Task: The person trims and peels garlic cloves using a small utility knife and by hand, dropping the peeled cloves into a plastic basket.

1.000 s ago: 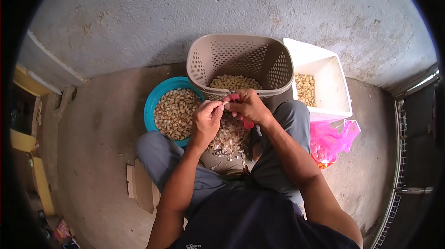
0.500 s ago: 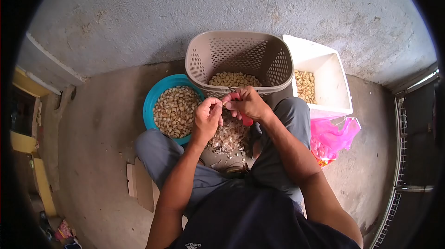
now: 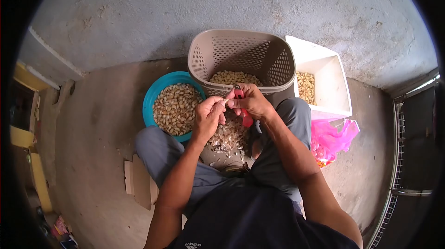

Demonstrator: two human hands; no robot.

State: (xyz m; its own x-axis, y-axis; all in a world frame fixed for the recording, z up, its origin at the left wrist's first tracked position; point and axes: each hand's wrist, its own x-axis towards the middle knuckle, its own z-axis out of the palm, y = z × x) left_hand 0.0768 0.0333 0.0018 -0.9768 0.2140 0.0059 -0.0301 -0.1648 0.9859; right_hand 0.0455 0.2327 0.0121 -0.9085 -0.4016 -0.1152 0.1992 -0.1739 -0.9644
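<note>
My left hand (image 3: 209, 115) is closed, its thumb and fingertips pinching a small pale piece (image 3: 225, 102) that looks like a garlic clove, mostly hidden by the fingers. Against it, my right hand (image 3: 252, 103) grips a red-handled cutter (image 3: 246, 118); its blade is hard to make out. Both hands meet in front of the brown perforated basket (image 3: 197, 59), which has peeled pale cloves (image 3: 235, 78) in its bottom. Beneath the hands lies a heap of papery skins (image 3: 228, 140) on the floor. Unpeeled cloves (image 3: 175, 110) fill the teal basin (image 3: 149, 98) at left.
A white foam box (image 3: 336, 84) with more peeled cloves (image 3: 306, 86) stands at right, a bright pink plastic bag (image 3: 334, 137) in front of it. Cardboard (image 3: 139, 181) lies by my left leg. Behind the basket rises a grey wall (image 3: 232, 3).
The red cutter has turned in my right hand, so more of its handle shows above the fingers. Both hands stay together at nearly the same spot. The view has shifted slightly.
</note>
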